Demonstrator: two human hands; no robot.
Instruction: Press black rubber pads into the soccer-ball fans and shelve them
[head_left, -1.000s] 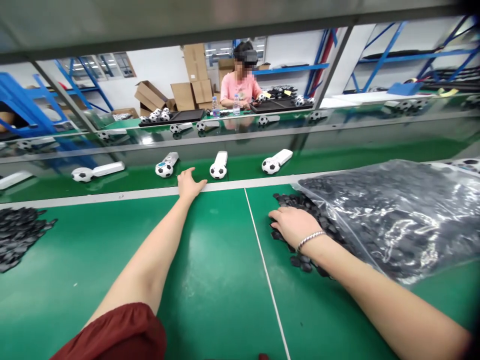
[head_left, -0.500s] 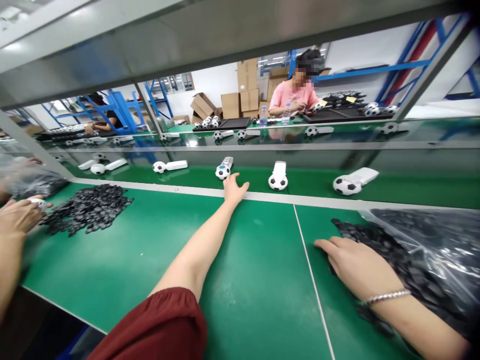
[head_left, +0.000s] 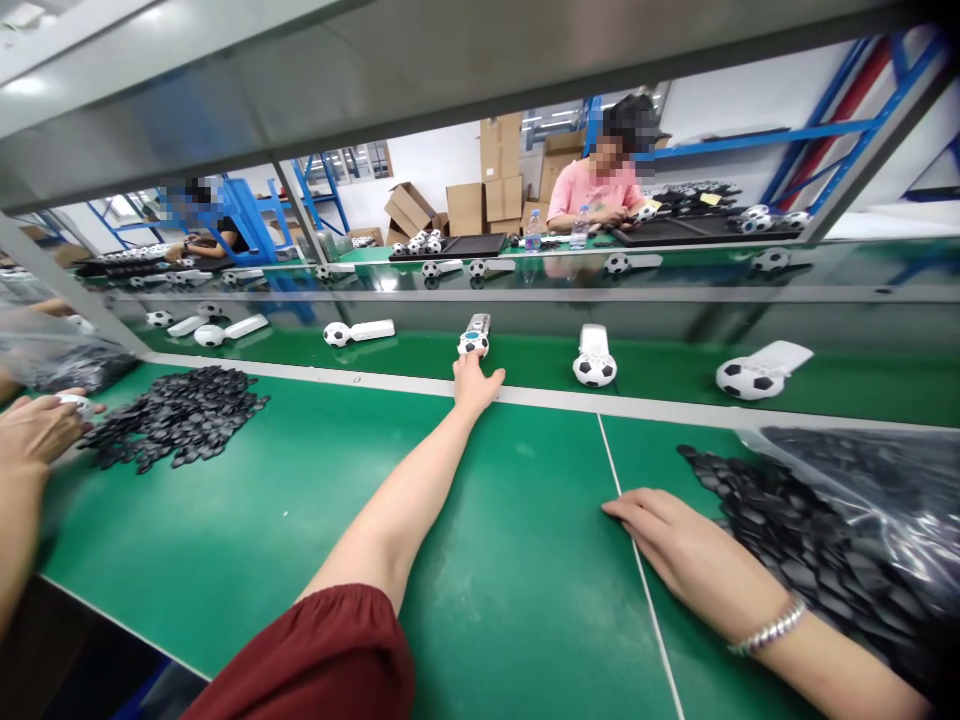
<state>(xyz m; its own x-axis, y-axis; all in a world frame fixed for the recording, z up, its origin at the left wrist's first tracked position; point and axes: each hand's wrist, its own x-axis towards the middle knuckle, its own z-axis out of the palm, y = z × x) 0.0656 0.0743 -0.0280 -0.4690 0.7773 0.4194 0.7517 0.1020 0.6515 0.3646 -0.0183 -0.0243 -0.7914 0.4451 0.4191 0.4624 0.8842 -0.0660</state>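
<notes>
On the green conveyor belt, my left hand (head_left: 474,386) reaches a white gadget with a soccer-ball end (head_left: 472,343). The fingertips are at the ball's near edge, and the thumb stands apart to the right; the fingers are not wrapped around it. My right hand (head_left: 675,540), with a beaded bracelet at the wrist, is low over the green table (head_left: 510,560). Its fingers are pressed together, and anything between them is hidden. Right of it spreads a heap of flat black pieces (head_left: 802,530), partly under a clear plastic bag (head_left: 877,480).
Several similar gadgets, such as one soccer-ball gadget (head_left: 595,368), lie along the belt. Another black heap (head_left: 180,415) sits at left, beside a co-worker's hand (head_left: 37,428) holding a white piece. Across the line a person in pink (head_left: 596,195) works. A metal shelf (head_left: 375,100) hangs overhead.
My left hand has come up to the ball end of the gadget. The right hand has moved left, away from the black heap, its fingers together. Belt gadgets nearby appear farther right.
</notes>
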